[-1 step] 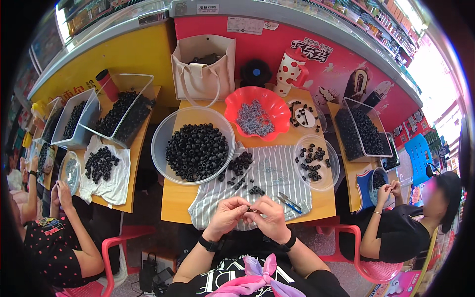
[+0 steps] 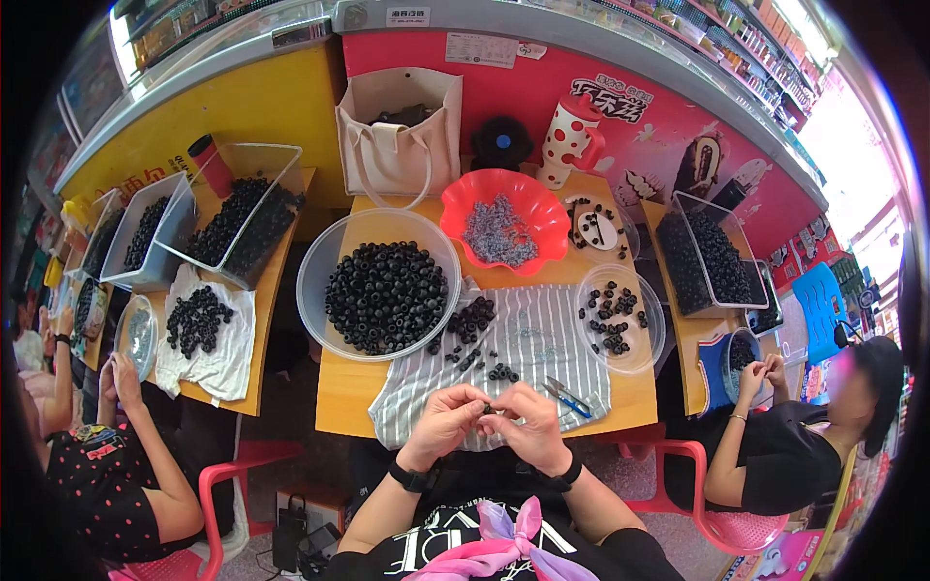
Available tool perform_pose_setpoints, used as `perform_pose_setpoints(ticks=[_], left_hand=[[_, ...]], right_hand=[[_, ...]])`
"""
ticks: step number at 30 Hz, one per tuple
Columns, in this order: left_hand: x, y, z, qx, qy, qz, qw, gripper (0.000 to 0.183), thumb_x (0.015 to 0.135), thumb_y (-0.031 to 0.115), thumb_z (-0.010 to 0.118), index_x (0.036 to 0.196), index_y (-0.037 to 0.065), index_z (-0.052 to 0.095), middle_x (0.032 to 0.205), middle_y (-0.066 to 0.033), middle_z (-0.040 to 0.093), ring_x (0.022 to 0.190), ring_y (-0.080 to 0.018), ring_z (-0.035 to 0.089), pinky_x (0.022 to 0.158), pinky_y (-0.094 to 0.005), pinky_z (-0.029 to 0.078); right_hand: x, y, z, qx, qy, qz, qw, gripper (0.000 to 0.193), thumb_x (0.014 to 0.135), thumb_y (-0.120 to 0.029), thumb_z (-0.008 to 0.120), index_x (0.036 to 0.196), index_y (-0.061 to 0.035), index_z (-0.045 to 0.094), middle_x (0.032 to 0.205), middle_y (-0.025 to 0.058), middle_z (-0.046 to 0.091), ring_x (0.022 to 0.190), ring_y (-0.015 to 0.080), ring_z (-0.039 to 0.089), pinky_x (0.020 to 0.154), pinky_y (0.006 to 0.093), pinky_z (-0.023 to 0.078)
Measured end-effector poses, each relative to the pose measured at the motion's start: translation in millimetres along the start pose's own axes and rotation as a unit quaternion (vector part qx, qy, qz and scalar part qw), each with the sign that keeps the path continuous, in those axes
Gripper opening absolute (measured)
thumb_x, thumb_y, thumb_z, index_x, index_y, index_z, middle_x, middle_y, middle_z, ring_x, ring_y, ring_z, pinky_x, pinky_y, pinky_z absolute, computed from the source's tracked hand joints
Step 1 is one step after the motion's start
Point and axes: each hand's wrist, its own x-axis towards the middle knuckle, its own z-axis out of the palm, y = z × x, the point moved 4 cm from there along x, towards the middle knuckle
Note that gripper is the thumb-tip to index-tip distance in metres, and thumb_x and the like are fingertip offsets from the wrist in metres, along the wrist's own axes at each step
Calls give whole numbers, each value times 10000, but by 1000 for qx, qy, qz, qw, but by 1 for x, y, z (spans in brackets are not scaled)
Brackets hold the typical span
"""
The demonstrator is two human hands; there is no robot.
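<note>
My left hand (image 2: pixel 441 426) and my right hand (image 2: pixel 533 426) are pinching together one small dark piece (image 2: pixel 488 409), above the near part of the striped cloth (image 2: pixel 552 360). It is perhaps a bead; its shape is hard to see. Blue-handled snips (image 2: pixel 575 404) lie near my right hand.

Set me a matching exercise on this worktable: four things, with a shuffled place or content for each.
1. blue-handled snips
2. red wavy-edged bowl
3. large clear bowl
4. small dark piece

A. holds a heap of black parts
B. between the left hand and right hand
C. on the striped cloth
D. holds small greyish bits

Pairs: 1-C, 2-D, 3-A, 4-B
</note>
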Motion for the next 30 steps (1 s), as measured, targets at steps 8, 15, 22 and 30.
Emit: perform_pose_setpoints(ticks=[8,15,22,30], left_hand=[[1,2,-9,-91,20,20,995,179,978,148,545,1086,22,612,897,-114,655,634,-161,604,587,-261,490],[-1,5,-2,-82,32,11,996,215,957,70,560,1152,-16,588,945,-115,651,739,-163,643,664,-252,520],[0,6,-1,-83,16,10,996,231,953,49,554,1171,-24,574,998,-138,652,786,-186,661,699,-257,530],[2,5,-1,-75,-2,24,997,209,954,47,550,1150,-17,582,1027,-127,651,832,-201,667,721,-271,529]], right_hand=[[22,39,-39,-203,-11,74,976,89,768,-30,644,854,-11,645,795,153,598,704,344,606,619,390,474],[23,41,-26,-320,-59,83,942,109,768,-104,653,865,-54,655,811,145,613,759,361,616,661,443,482],[27,49,-26,-244,-98,128,956,106,769,-131,659,835,-49,643,810,144,623,754,360,624,657,451,489],[35,50,-19,-321,-67,72,942,95,769,-121,655,824,-44,643,807,150,614,756,367,621,655,458,488]])
